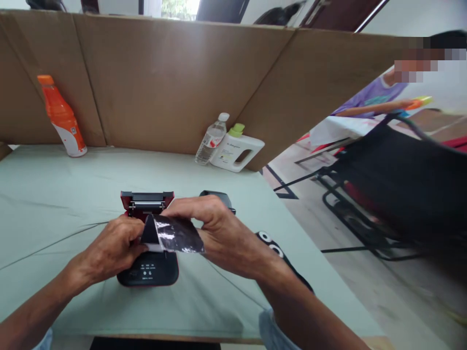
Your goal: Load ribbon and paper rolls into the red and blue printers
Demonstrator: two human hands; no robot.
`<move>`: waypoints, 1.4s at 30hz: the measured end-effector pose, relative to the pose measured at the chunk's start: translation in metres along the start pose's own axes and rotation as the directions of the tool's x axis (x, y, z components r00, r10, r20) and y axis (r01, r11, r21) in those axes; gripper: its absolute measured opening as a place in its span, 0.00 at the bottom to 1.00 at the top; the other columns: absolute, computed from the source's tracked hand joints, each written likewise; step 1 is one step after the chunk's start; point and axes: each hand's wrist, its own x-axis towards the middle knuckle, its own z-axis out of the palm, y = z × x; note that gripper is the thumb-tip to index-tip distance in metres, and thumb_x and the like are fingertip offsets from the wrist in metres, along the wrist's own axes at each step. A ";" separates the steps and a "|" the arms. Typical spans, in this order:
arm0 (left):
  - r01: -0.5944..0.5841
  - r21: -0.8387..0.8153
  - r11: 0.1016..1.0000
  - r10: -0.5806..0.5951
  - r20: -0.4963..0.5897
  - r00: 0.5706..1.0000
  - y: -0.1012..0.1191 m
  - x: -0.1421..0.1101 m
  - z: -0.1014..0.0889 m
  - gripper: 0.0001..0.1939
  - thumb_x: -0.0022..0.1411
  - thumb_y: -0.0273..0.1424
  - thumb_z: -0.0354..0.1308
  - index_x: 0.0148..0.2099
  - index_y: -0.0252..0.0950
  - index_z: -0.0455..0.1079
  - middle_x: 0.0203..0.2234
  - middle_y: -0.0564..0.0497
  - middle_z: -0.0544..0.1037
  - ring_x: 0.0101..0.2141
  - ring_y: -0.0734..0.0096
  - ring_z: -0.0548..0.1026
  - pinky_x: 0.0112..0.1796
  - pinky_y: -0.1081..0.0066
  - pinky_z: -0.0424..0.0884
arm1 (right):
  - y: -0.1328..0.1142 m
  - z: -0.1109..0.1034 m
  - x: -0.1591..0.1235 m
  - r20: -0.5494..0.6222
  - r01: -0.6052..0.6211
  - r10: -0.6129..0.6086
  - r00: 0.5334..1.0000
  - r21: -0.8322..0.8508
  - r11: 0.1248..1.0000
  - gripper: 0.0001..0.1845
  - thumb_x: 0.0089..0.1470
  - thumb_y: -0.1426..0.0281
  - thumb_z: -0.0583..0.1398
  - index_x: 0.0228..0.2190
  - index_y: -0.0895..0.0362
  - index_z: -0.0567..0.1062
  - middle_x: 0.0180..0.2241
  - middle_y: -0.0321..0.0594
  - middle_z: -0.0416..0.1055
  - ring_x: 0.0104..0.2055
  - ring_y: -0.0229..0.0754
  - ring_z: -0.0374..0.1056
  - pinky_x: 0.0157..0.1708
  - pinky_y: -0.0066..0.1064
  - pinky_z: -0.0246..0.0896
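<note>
A small black and red printer (148, 270) with its lid flipped open sits on the pale green table (54, 194). Above it I hold a shiny black foil wrapper (177, 236) between both hands. My left hand (111, 248) pinches the wrapper's left end, fingers closed. My right hand (215, 228) grips its top and right side, fingers curled over it. A dark object (219, 197) lies just behind my right hand, mostly hidden.
An orange bottle (62, 116) stands at the back left against the cardboard wall (164, 82). A clear water bottle (211, 138) and a white jug (237, 148) stand at the back right. A black chair (394, 184) and another person (375, 95) are to the right.
</note>
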 end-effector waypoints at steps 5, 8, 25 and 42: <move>-0.031 0.006 1.000 0.030 0.089 0.996 -0.008 0.006 -0.001 0.07 0.62 0.21 0.59 0.34 0.38 0.75 0.32 0.52 0.82 0.33 0.68 0.78 0.37 0.71 0.71 | 0.012 0.007 -0.007 0.008 0.007 -0.007 1.000 -0.025 1.000 0.11 0.60 0.78 0.61 0.30 0.57 0.82 0.27 0.34 0.75 0.29 0.36 0.68 0.31 0.26 0.61; -0.033 0.043 0.999 0.027 0.123 0.992 -0.009 0.008 -0.005 0.09 0.60 0.19 0.58 0.32 0.37 0.73 0.30 0.53 0.81 0.31 0.70 0.76 0.35 0.72 0.69 | 0.013 0.011 -0.007 0.003 0.024 -0.024 1.000 -0.042 0.999 0.11 0.60 0.80 0.61 0.31 0.57 0.82 0.28 0.34 0.77 0.29 0.36 0.68 0.32 0.26 0.61; 0.102 0.312 0.945 -0.168 0.192 0.967 -0.001 0.022 0.000 0.12 0.52 0.15 0.52 0.27 0.37 0.71 0.25 0.51 0.79 0.28 0.68 0.74 0.32 0.70 0.63 | 0.022 0.041 -0.043 0.043 0.168 -0.163 0.986 -0.333 0.928 0.16 0.52 0.85 0.62 0.39 0.57 0.79 0.37 0.41 0.81 0.38 0.43 0.75 0.39 0.31 0.65; 0.099 -0.183 0.978 -0.170 -0.434 0.885 -0.043 0.000 -0.041 0.33 0.61 0.40 0.64 0.67 0.37 0.67 0.62 0.37 0.75 0.61 0.49 0.75 0.52 0.54 0.79 | 0.034 0.129 -0.088 -0.228 0.210 -0.466 0.855 -0.668 0.714 0.16 0.70 0.78 0.52 0.49 0.64 0.78 0.42 0.51 0.77 0.44 0.50 0.71 0.42 0.40 0.69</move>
